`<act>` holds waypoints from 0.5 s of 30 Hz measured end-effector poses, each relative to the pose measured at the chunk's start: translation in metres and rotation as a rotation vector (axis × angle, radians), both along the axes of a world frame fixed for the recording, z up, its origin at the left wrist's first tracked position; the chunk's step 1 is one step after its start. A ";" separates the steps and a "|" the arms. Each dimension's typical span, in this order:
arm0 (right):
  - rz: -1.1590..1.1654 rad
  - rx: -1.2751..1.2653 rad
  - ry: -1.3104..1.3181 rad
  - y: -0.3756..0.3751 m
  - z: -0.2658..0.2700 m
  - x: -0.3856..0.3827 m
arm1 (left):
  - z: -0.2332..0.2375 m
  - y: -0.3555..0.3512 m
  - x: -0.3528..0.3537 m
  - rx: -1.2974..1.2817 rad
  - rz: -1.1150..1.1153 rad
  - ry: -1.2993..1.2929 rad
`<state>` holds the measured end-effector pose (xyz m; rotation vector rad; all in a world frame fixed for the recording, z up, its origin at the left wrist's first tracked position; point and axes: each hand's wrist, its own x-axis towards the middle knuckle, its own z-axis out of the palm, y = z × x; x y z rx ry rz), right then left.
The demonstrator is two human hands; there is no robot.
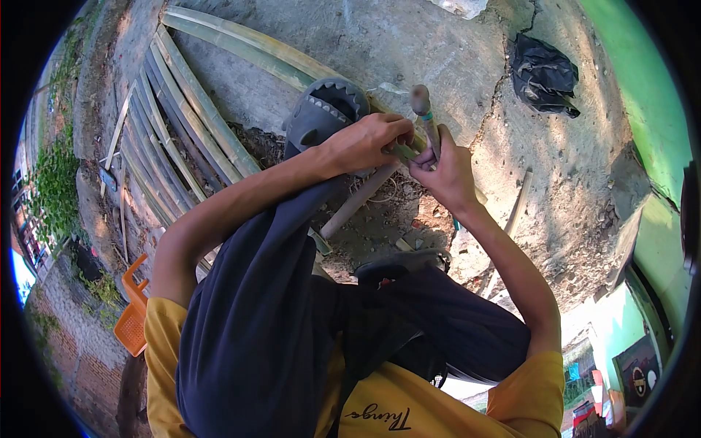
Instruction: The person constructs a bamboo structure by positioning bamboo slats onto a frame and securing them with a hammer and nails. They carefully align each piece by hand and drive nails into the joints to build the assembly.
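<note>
My left hand (pixel 371 142) is closed on a bamboo strip (pixel 244 44), near its end beside the grey shark-faced clog (pixel 321 113) on my foot. Close against it, my right hand (pixel 450 171) grips a tool with a wooden handle (pixel 422 102). That handle has a rounded dark end and a teal band, and it points up past my thumb. The tool's working end is hidden by my hand, so its kind cannot be made out. Below my hands, a pale stick (pixel 358 201) lies slanted over the dirt.
Several long split bamboo lengths (pixel 193 120) fan out at the left. A black plastic bag (pixel 544 77) lies at the upper right by a green wall (pixel 642 73). An orange plastic chair (pixel 133 314) stands at the lower left. Another stick (pixel 517 208) lies at the right.
</note>
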<state>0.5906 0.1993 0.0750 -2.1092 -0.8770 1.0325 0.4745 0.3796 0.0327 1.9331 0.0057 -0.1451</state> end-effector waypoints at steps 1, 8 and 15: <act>0.000 -0.001 0.000 0.000 0.000 -0.001 | -0.001 -0.001 0.000 -0.001 0.000 0.000; -0.004 0.043 -0.012 0.001 -0.002 -0.005 | -0.013 -0.008 0.000 -0.008 0.018 -0.143; 0.038 0.076 -0.061 -0.002 0.002 -0.008 | -0.020 -0.014 -0.001 0.058 -0.014 -0.217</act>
